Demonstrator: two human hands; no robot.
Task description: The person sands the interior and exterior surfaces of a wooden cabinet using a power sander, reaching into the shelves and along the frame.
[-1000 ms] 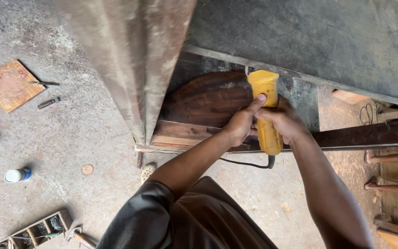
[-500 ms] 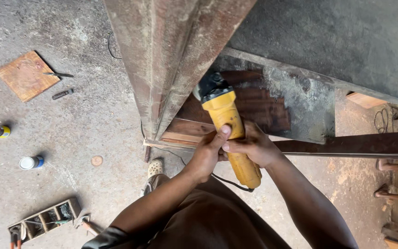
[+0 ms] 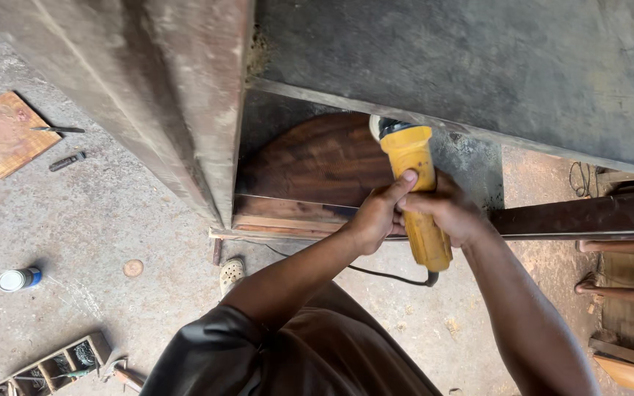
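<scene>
A yellow corded power sander [image 3: 414, 187] is held in both hands, its black head pointing up against a dark curved wooden panel [image 3: 310, 165]. My left hand [image 3: 377, 215] wraps the tool's body from the left, thumb stretched up along it. My right hand [image 3: 445, 209] grips it from the right. The panel belongs to a large wooden furniture piece [image 3: 185, 110] that stands on the concrete floor. A black cord [image 3: 376, 273] trails from the tool's lower end.
On the floor at left lie a square wooden board [image 3: 0, 132], a small tool [image 3: 67, 160], two cans [image 3: 17, 279], a round lid [image 3: 133, 268] and a wooden tool tray [image 3: 53, 365]. Turned wooden legs and boards [image 3: 618, 290] lie at right.
The sander has swung: first over the panel at right, then leftward near the upright edge, now back right against the curved panel. The camera view has shifted.
</scene>
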